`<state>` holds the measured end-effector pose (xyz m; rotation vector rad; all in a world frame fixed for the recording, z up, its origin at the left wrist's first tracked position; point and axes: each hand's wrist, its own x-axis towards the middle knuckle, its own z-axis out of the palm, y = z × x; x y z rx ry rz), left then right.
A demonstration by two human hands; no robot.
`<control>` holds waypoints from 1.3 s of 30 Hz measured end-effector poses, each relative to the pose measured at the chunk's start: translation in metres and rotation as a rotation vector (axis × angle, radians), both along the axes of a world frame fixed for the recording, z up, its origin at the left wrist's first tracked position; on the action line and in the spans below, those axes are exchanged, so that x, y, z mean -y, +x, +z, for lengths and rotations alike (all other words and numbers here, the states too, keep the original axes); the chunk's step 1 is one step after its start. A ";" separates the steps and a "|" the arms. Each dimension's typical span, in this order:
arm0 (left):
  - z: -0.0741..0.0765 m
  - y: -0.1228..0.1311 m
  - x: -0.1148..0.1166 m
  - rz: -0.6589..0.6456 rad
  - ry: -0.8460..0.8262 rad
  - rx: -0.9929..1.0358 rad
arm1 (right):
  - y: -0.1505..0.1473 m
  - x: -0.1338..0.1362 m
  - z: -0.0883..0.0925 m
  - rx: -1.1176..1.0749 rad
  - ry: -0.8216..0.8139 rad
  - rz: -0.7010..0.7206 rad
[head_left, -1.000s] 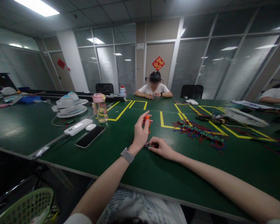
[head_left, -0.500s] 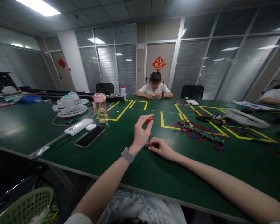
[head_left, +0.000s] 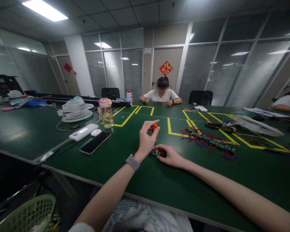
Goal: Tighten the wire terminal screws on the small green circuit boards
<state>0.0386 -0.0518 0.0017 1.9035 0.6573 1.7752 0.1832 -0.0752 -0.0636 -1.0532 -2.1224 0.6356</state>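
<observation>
My left hand point(head_left: 146, 137) is closed around the orange handle of a screwdriver point(head_left: 154, 127), held upright with its dark shaft pointing down. Below the tip, a small green circuit board point(head_left: 154, 154) lies on the table. My right hand point(head_left: 170, 155) pinches the board's right side, thumb and fingers curled over it and hiding part of it. To the right lies a row of similar green boards point(head_left: 211, 138) with red and blue wires.
On the green table point(head_left: 125, 167) a phone point(head_left: 95, 142), a white power strip point(head_left: 83, 132), a pink-lidded bottle point(head_left: 106, 112) and white fans point(head_left: 77, 114) stand left. A white grille point(head_left: 258, 125) lies right. Another person point(head_left: 161, 93) sits opposite. A green basket point(head_left: 29, 212) stands below the left edge.
The view has shifted slightly. My left hand keeps the screwdriver upright, and a little more of the board shows beside my right fingers. The person opposite has moved their hands apart.
</observation>
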 end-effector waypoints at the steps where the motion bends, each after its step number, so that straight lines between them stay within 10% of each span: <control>1: 0.000 -0.001 0.001 0.019 -0.002 -0.011 | 0.000 0.000 0.000 -0.012 0.006 0.004; 9: -0.007 0.002 -0.004 -0.161 -0.145 0.065 | 0.001 0.006 -0.001 0.055 0.106 -0.058; 15: -0.004 0.000 -0.002 0.040 -0.070 0.001 | 0.003 0.005 -0.005 0.118 0.186 -0.078; 21: -0.006 0.002 -0.001 -0.108 -0.136 0.040 | 0.002 0.006 -0.005 0.140 0.217 -0.064; 30: -0.004 0.000 -0.001 0.100 -0.069 0.041 | 0.004 0.006 -0.007 0.130 0.217 -0.056; 39: -0.003 -0.006 -0.018 -0.011 -0.250 0.272 | 0.002 0.009 -0.002 0.131 0.212 -0.064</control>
